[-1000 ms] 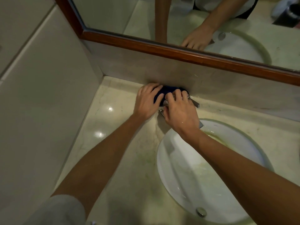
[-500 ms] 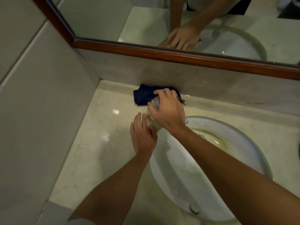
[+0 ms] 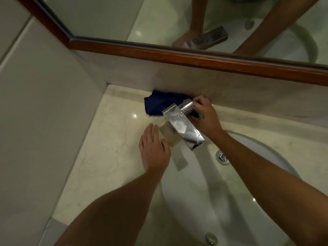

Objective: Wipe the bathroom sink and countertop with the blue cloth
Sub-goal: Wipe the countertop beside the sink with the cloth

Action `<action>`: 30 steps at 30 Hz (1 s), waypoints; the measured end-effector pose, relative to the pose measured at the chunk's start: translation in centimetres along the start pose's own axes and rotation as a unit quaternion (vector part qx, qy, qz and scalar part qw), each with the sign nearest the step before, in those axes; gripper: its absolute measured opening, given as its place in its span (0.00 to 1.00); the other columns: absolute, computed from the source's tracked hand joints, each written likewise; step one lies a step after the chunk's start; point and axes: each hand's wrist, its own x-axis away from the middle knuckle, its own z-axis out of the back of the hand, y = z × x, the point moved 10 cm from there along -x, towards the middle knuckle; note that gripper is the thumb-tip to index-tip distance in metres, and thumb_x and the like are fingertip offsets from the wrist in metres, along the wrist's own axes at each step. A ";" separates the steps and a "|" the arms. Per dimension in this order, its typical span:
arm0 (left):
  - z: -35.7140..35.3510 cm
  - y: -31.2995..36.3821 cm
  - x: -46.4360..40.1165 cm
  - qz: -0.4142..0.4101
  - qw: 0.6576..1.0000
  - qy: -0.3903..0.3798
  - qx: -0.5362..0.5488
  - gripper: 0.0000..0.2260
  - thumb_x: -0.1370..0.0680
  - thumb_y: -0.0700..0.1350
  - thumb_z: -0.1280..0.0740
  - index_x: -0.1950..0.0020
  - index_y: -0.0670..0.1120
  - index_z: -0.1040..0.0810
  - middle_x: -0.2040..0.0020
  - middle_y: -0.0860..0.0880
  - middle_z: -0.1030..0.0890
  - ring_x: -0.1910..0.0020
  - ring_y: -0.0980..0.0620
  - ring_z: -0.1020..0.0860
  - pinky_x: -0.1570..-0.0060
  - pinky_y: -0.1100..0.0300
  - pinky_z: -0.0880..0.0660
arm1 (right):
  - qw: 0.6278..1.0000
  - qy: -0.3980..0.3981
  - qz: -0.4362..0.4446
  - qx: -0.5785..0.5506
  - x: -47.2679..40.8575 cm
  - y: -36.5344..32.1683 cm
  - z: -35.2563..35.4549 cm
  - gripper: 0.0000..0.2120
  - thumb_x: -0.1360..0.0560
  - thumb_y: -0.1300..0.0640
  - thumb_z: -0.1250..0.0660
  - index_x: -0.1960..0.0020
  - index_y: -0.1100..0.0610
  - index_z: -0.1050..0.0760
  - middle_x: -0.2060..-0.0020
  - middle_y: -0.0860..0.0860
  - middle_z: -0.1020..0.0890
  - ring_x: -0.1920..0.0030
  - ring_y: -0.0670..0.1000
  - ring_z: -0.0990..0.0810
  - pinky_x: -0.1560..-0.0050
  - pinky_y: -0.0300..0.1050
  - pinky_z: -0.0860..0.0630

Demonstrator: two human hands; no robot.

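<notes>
Marble, pale cream with faint veins, makes up the desk (image 3: 99, 157), which runs into a back-left corner where a grey tiled side wall (image 3: 44, 112) meets a low stone backsplash (image 3: 230, 96). Above the backsplash a brown wooden frame (image 3: 177, 57) borders a mirror (image 3: 106, 18) that reflects the arms and the tap. A round white sink (image 3: 204, 201) is sunk into the desk at its front right, with a metal drain (image 3: 221, 157) near the basin's back and another small metal fitting (image 3: 211, 237) at its near rim. The blue cloth (image 3: 163, 103) lies bunched on the desk against the backsplash, near the back-left corner and just behind the chrome tap (image 3: 182, 126), with neither hand on it. The right hand (image 3: 204, 116) reaches behind the tap, its grip curled round the tap's handle (image 3: 189, 106). The left hand (image 3: 153, 150) lies flat on the desk at the sink's left rim, fingers straight and together, holding nothing. Small bright reflections of light show on the polished marble left of the cloth.
</notes>
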 end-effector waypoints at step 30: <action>0.5 -0.4 -0.3 -0.005 1.000 -0.005 0.003 0.25 0.20 0.50 0.42 0.23 0.45 0.33 0.23 0.45 0.32 0.25 0.46 0.34 0.27 0.48 0.36 | 0.959 -0.017 0.181 0.219 0.8 -4.8 0.2 0.17 0.17 0.51 0.42 0.35 0.57 0.21 0.40 0.54 0.19 0.39 0.55 0.21 0.37 0.49 0.25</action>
